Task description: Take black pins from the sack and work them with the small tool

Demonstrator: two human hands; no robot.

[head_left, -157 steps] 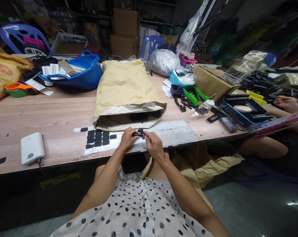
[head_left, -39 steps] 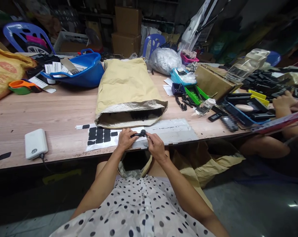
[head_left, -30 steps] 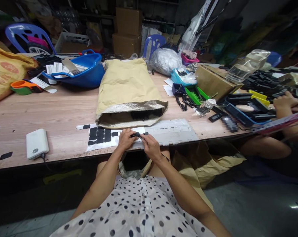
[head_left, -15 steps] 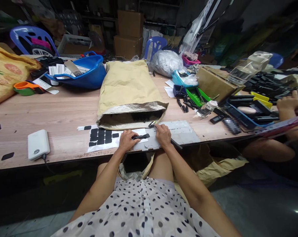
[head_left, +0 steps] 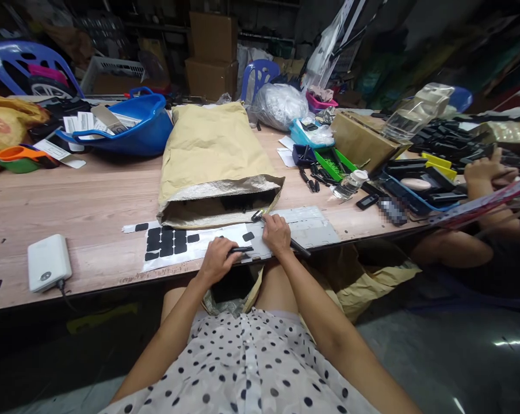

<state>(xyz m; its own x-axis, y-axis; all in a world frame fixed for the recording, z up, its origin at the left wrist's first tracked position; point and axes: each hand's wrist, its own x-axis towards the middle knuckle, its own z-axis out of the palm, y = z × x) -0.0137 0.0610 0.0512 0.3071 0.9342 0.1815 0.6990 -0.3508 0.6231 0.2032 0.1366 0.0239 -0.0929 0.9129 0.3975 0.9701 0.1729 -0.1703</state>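
Observation:
My left hand, near the table's front edge, is closed around one end of a slim black part; the finer shape is too small to make out. My right hand grips a small hammer, its metal head beyond the fingers and its dark handle sticking out toward the edge. Under both hands lie a grey board and a white sheet bearing several black rounded pads. One loose black pad sits between the hands. A large paper sack lies just behind, its mouth facing me.
A white power bank with a cable stands left. Behind are a blue basin and orange scissors-like handles. A green tray, a bottle and a blue tray stand right, near another person's hand.
My left hand has drawn the black part toward the table's front edge, and the black pad beside it now shows separately. The right hand keeps its hold on the hammer. The view has shifted.

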